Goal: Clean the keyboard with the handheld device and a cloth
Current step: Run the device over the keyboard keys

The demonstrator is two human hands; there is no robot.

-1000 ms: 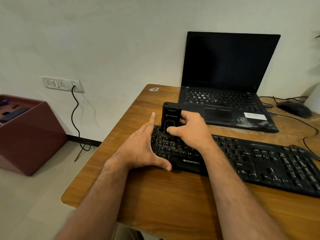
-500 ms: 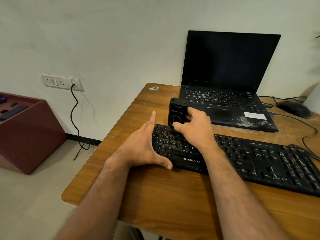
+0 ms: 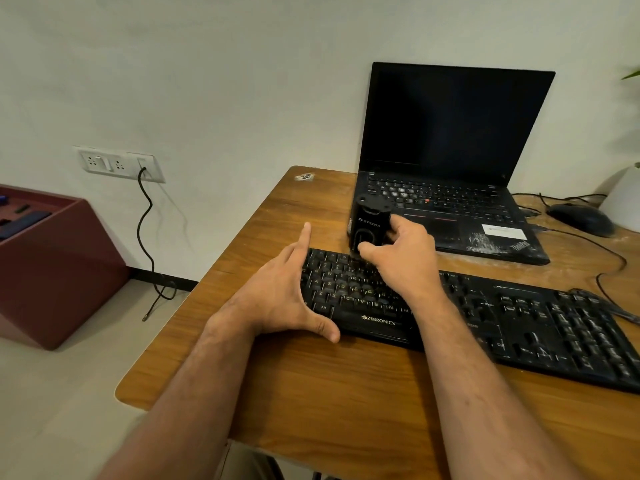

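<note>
A plain off-white wall (image 3: 214, 81) backs a wood-grain table with rounded corners (image 3: 346, 393), over a pale floor. Left stands a maroon slanted box (image 3: 59, 268), under a white socket strip (image 3: 117, 164) with a black cord hanging. An open black laptop (image 3: 450, 161), marked ThinkPad, has a dark screen. The long black keyboard (image 3: 519, 327), printed ZEBRONICS, lies along the table. The left hand (image 3: 280, 299) rests flat-fingered against its left end, thumb spread. The right hand (image 3: 401, 258) grips the small black boxy handheld device (image 3: 369, 223), upright at the keyboard's far edge. A black mouse (image 3: 581, 218) sits far right.
</note>
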